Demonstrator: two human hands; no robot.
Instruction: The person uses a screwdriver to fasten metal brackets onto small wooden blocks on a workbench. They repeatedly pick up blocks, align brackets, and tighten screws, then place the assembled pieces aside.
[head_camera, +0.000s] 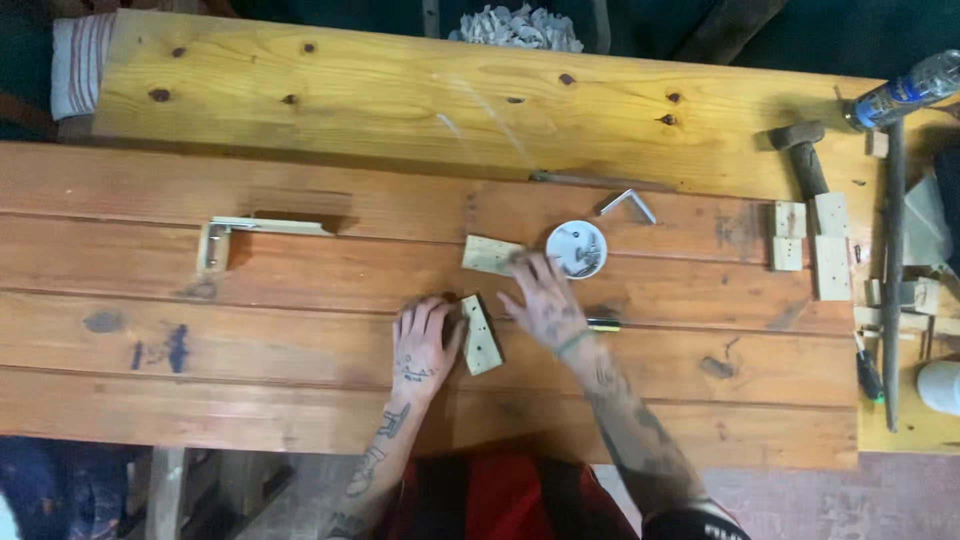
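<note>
My forearms are coming up from the bottom of the view, and my left hand (425, 340) is lying palm down on the workbench (300, 330), fingers loosely spread, its thumb side touching the small wood block (481, 335). That block is lying just beside the hand at its 3 o'clock, long axis running roughly 12 to 6 with a slight lean, pale and unfinished, with a few small dark holes showing in its face. I am pressing against it rather than clamping it; nothing is closed inside that hand. My right hand (548, 305) is stretching out flat toward 11 o'clock, fingers apart, fingertips resting on the near end of a second wood block (490, 254), which is lying crosswise, long axis close to 9 to 3. So the left hand is nearer the upright block and the right nearer the crosswise one. Just beside the right fingertips, at 1 o'clock, a small white dish (577, 249) is holding what look like screws, too small to be sure. A bent metal key (627, 205) is lying beyond it, and a dark-handled tool (603, 324) is peeking out from under my right wrist.
</note>
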